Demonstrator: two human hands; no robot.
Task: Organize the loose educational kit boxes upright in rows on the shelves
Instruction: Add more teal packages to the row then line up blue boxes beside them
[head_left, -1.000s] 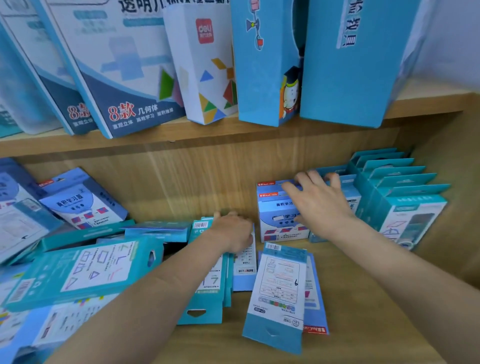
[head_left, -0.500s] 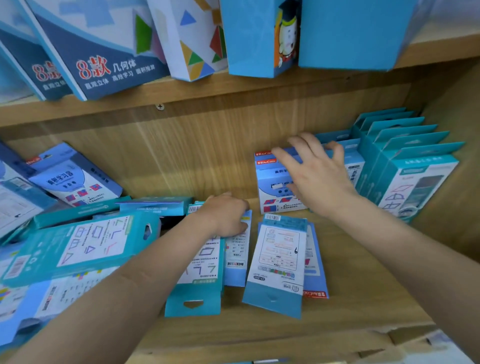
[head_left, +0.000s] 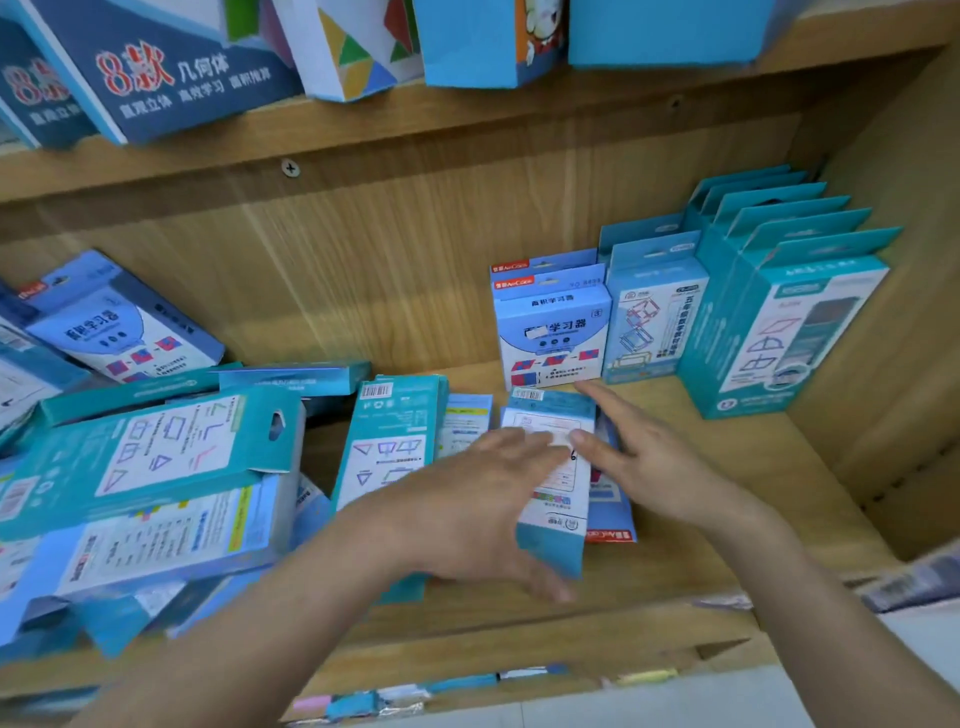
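Upright kit boxes stand in rows at the right of the lower shelf: teal ones, a light blue one and blue-white ones. In front of them a blue-white flat box lies on its back on the wooden shelf, on top of another blue box. My left hand lies spread over that box's left side, fingers straight. My right hand touches its right edge with straight fingers. Loose teal boxes lie flat just left of my hands.
A tumbled pile of teal and blue boxes fills the shelf's left half. Larger boxes lean on the upper shelf. The cabinet's side wall closes the right. Small items sit on a lower level.
My right hand left the upright blue-white box and came down to the flat box. My left hand moved right from the teal boxes onto that same box. The view tilted down.
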